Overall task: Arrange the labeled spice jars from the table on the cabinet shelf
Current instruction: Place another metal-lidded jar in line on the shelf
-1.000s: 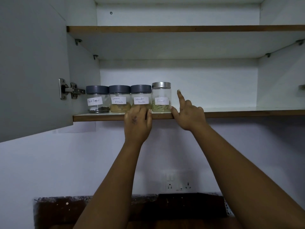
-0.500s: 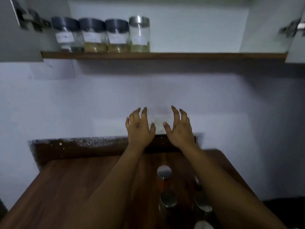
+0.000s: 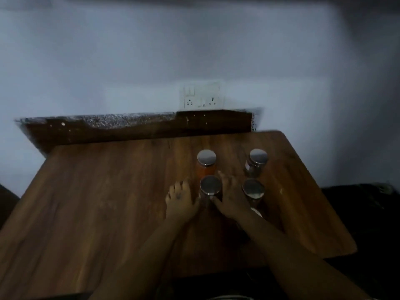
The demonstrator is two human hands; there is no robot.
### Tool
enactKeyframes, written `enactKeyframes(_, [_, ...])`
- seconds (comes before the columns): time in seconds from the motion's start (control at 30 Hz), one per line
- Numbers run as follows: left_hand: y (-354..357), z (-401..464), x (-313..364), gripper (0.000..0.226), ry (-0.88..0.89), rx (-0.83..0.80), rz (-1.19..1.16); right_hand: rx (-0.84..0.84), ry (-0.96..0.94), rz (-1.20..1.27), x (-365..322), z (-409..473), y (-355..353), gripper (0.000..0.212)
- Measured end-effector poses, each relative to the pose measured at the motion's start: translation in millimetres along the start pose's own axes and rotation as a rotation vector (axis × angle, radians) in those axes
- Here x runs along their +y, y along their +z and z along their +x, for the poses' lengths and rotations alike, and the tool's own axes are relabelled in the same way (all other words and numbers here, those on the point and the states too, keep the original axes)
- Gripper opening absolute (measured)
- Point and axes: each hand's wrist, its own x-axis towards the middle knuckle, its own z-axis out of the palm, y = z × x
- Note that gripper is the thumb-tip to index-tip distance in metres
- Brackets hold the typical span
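Note:
Several glass spice jars with steel lids stand on the right half of the wooden table (image 3: 97,202). My hands flank the front-left spice jar (image 3: 210,184). My right hand (image 3: 232,201) curls around it, fingers behind and thumb across its front. My left hand (image 3: 180,201) lies on its left side with fingers spread and thumb touching the glass. Behind it stands a jar with orange powder (image 3: 206,158). A back-right jar (image 3: 257,158) and a front-right jar (image 3: 253,189) stand apart to the right. The cabinet shelf is out of view. The picture is blurred.
A dark backsplash (image 3: 129,128) runs along the table's far edge below a white wall with a socket plate (image 3: 202,97). The table's right edge (image 3: 313,191) drops to a dark area. The left half of the table is bare wood.
My view has tilted down from the shelf to the table. Both hands dropped from mid-air in front of the wall and came onto the front-left jar.

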Motion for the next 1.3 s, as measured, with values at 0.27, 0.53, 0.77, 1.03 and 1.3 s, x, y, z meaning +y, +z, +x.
enactKeyframes(0.27, [4, -21, -15, 0.067, -0.026, -0.072, -0.03, -0.142, 0.079, -0.062, -14, 5, 13, 0.091])
enactKeyframes(0.53, [-11, -53, -48, 0.072, 0.024, 0.009, -0.06, -0.335, 0.193, -0.107, -30, 35, 24, 0.109])
enactKeyframes(0.77, [-32, -65, -91, 0.064, -0.203, 0.062, -0.036, -0.173, 0.3, 0.07, -36, -1, 60, 0.091])
enactKeyframes(1.03, [-42, -58, -98, 0.102, -0.468, -0.308, -0.662, -0.141, 0.33, 0.281, -63, -2, 30, 0.074])
enactKeyframes(1.3, [-63, -56, -80, 0.062, -0.591, -0.399, -1.745, -0.257, 0.168, 1.023, -114, 3, -26, 0.048])
